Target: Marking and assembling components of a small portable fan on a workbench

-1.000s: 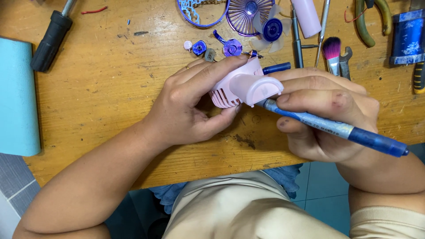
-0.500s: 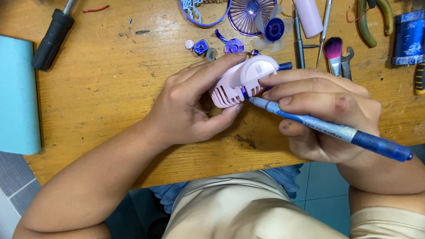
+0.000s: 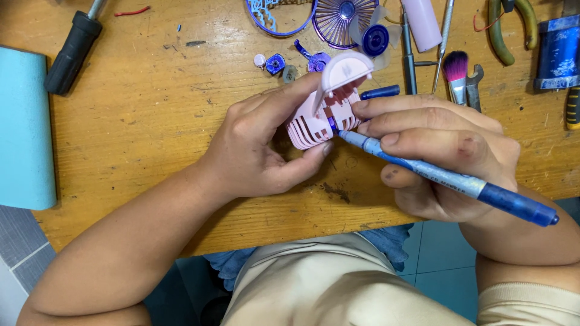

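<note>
My left hand (image 3: 254,151) pinches the pink slatted casing (image 3: 317,118) — thumb below, forefinger on top. My right hand (image 3: 435,151), closed around a blue pen (image 3: 447,178), sets its tip against the casing.

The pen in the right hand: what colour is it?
Blue: the pen shows best in the head view.

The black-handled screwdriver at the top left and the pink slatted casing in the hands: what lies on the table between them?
In the head view, only bare wooden table with small specks lies between the black-handled screwdriver and the pink casing, until the left hand gripping it.
</note>
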